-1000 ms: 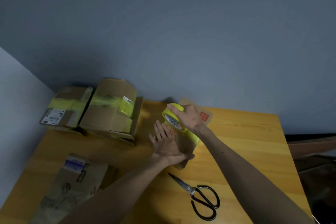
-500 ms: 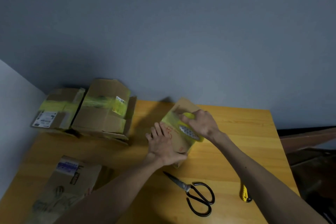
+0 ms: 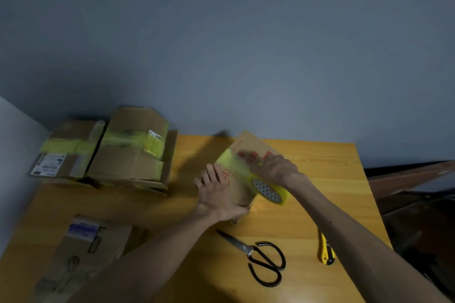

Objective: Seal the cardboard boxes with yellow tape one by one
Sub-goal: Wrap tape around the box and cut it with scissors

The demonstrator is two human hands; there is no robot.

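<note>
A small cardboard box [image 3: 248, 145] with red print stands in the middle of the wooden table [image 3: 320, 179]. A strip of yellow tape [image 3: 232, 163] runs across its top. My left hand [image 3: 216, 194] lies on the box's near left side with straight fingers and the thumb hooked round its near corner. My right hand [image 3: 273, 168] grips the yellow tape roll [image 3: 269, 190] at the box's right edge. The roll's patterned core faces me.
Two cardboard boxes with yellow tape across them, the left box [image 3: 66, 147] and the larger box [image 3: 135, 147], stand at the back left against the wall. Another box [image 3: 81, 248] lies near left. Black scissors [image 3: 258, 256] and a yellow utility knife [image 3: 326, 251] lie near me.
My right hand has drawn the tape roll from the box's far left across its top to the right edge, laying yellow tape. The left hand has stayed on the box.
</note>
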